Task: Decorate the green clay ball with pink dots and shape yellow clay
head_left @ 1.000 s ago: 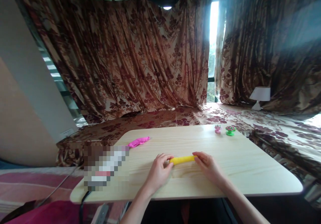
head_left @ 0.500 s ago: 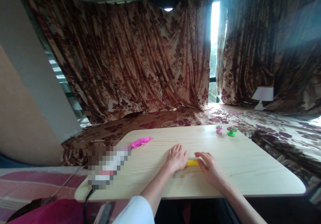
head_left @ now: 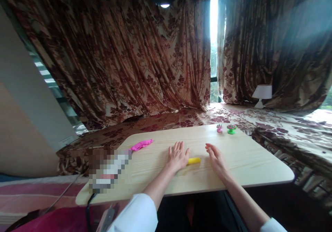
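Observation:
A short yellow roll, which looks like modelling clay, lies crosswise on the pale wooden table. My left hand is open and palm down over the roll's left end, its fingers spread; that end is hidden beneath it. To the right, apart from the roll, my right hand is open and turned on its side with the fingers stretched forward. Nothing shows in it. Toward the table's far left is a crumpled pink piece of soft-looking material.
Near the far right edge stand a small pink figure and a green one with coloured dots on top. A pixelated whitish object with a black cord lies at the left. Behind the table are a cloth-covered ledge and a white lamp.
My right hand has drawn away from the yellow roll to the right, so the roll's right end shows. My left hand stays on the roll. The view has shifted slightly.

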The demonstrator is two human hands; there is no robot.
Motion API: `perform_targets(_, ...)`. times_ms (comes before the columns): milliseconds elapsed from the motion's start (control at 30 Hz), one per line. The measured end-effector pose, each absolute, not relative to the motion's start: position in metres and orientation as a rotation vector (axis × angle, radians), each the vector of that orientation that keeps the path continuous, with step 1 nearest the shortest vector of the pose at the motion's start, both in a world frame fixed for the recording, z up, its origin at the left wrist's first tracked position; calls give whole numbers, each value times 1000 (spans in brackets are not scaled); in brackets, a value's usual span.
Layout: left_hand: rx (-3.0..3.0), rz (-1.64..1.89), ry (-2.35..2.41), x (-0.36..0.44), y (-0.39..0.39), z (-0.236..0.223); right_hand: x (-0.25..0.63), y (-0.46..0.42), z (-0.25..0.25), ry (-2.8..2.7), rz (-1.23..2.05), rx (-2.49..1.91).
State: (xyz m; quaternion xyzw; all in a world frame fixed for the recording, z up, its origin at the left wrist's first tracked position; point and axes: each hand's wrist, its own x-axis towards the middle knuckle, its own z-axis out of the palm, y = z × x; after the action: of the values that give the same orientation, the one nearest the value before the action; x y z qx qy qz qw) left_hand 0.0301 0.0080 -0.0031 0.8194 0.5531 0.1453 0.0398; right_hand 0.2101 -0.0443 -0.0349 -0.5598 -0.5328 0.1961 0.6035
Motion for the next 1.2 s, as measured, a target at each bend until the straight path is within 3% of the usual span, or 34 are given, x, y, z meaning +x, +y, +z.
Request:
perform_targets(167, 2455, 448, 1745, 33, 29, 0, 211, -42, -37, -1244, 486, -1289)
perform_targets(533, 2742, 563, 1388, 9, -82, -5, 207, -48, -33, -1245, 437, -1297)
perform_targets(967, 2426, 385, 1719, 34, 29, 7, 211, -41, -36, -1270, 501, -1312)
perform_targets(1200, 2700, 435, 1444, 18, -48, 3, 209, -43, -35, -1246, 489, -1308)
